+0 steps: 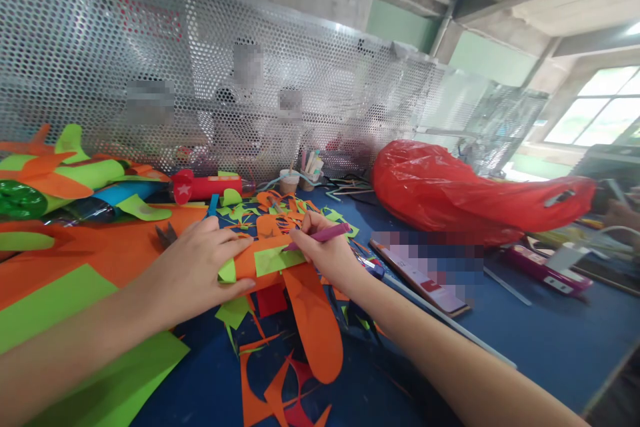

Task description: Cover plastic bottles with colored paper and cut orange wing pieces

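Purple pen (331, 233) sits pinched in the right hand (320, 247), its tip at the light-green paper strip (277, 260) on a winged orange paper craft (314, 320). The left hand (207, 257) grips the craft's left end, thumb apart from curved fingers. Paper scraps (273, 393) crowd around it; the blue tabletop (545, 340) ends at lower right. Both forearms slant inward from the lower corners.

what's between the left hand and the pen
The head view shows orange paper and part of a green patch between the left hand and purple pen.
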